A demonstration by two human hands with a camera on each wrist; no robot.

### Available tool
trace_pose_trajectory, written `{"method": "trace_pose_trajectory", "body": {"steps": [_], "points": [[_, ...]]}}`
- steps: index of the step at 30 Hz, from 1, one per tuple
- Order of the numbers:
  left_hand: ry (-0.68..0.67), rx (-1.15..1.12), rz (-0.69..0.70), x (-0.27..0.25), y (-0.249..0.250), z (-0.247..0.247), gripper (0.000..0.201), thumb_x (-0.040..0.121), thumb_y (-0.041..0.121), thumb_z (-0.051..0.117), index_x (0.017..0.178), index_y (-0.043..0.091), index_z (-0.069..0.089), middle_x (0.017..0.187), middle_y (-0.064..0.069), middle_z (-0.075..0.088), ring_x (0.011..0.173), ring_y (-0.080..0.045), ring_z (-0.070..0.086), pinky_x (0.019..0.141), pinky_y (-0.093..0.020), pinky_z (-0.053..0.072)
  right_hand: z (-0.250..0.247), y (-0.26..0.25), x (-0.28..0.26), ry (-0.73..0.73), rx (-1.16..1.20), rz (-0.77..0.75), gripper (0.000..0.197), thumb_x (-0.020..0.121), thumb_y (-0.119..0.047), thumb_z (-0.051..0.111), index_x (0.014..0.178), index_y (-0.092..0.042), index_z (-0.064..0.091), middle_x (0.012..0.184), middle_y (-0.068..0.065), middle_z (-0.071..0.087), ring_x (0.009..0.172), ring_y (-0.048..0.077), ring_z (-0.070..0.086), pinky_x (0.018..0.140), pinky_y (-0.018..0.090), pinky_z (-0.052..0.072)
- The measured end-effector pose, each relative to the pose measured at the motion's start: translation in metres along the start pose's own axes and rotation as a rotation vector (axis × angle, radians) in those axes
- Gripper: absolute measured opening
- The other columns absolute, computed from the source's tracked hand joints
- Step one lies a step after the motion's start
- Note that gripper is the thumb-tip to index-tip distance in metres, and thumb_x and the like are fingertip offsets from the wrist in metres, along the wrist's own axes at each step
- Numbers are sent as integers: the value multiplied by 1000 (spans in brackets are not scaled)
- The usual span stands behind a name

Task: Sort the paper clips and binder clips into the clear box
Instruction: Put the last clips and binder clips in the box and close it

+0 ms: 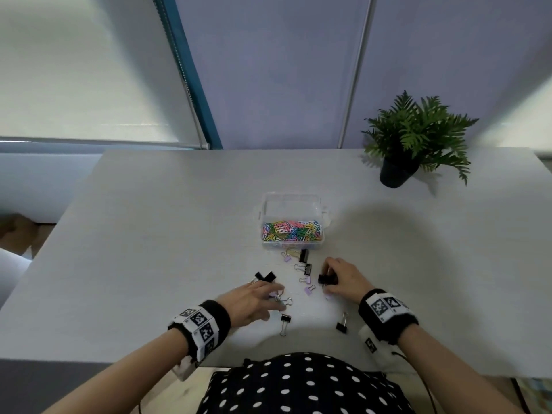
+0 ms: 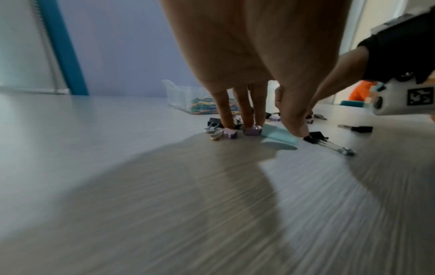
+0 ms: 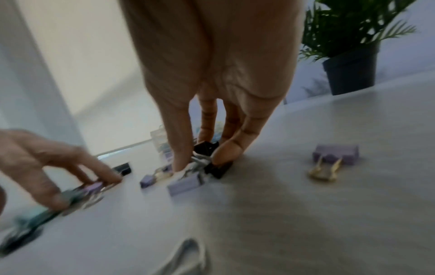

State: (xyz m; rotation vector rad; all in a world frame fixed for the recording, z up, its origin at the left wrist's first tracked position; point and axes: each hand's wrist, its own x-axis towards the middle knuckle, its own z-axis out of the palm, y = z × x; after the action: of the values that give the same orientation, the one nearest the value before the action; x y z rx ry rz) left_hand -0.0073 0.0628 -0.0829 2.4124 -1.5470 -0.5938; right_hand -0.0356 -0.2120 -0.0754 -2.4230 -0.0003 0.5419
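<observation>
The clear box (image 1: 292, 201) stands mid-table, its near compartment full of coloured paper clips (image 1: 291, 230). Binder clips lie scattered in front of it. My left hand (image 1: 274, 297) reaches over a small cluster with straight fingers (image 2: 246, 111); their tips touch two purple binder clips (image 2: 252, 130), and the thumb comes down by a teal clip (image 2: 280, 136) and a black clip (image 2: 314, 138). My right hand (image 1: 327, 279) curls thumb and fingers around a black binder clip (image 3: 207, 148), low over the table. A purple clip (image 3: 186, 184) lies just in front of it.
Loose black binder clips (image 1: 285, 319) (image 1: 342, 325) lie near the table's front edge, more black ones (image 1: 303, 255) and purple ones (image 1: 309, 289) between hands and box. A potted fern (image 1: 415, 135) stands at the back right of the grey table (image 1: 149, 234).
</observation>
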Motion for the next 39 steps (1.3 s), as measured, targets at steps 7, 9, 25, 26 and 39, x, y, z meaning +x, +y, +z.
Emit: {"method": "trace_pose_trajectory", "body": {"steps": [7,9,25,26,39], "points": [[254,-247,-158,8,-16,-24,35,92,18,41,123,20,58,138,-2,49,121,-17,53,104,-32,45,-32,17,-1,110,357,24,16,76,2,64,82,-12,61,81,3,64,74,15,61,66,7,48],[281,-256,-213,21,-19,-34,33,92,4,44,118,14,62,133,-6,54,120,-21,54,105,-36,44,-36,22,2,155,476,49,22,78,9,59,74,-13,61,75,7,64,69,21,62,62,14,53],[-1,307,-190,93,9,-32,43,88,7,55,129,11,42,135,-15,39,119,-28,45,88,-37,52,11,8,-57,-118,-349,138,84,61,-45,75,127,-16,32,122,6,33,113,24,36,85,39,48],[-6,286,-210,92,8,-35,41,90,7,52,129,10,42,136,-16,38,119,-28,46,89,-37,52,19,2,-57,-119,-355,115,85,61,-42,76,128,-15,31,124,7,32,114,25,35,85,41,48],[-181,145,-198,79,-16,-51,16,92,18,49,107,13,51,119,-11,45,91,-28,59,72,-36,50,44,-74,-17,-97,-530,-505,46,83,-19,61,126,-10,44,125,19,46,118,34,41,92,48,43]]}}
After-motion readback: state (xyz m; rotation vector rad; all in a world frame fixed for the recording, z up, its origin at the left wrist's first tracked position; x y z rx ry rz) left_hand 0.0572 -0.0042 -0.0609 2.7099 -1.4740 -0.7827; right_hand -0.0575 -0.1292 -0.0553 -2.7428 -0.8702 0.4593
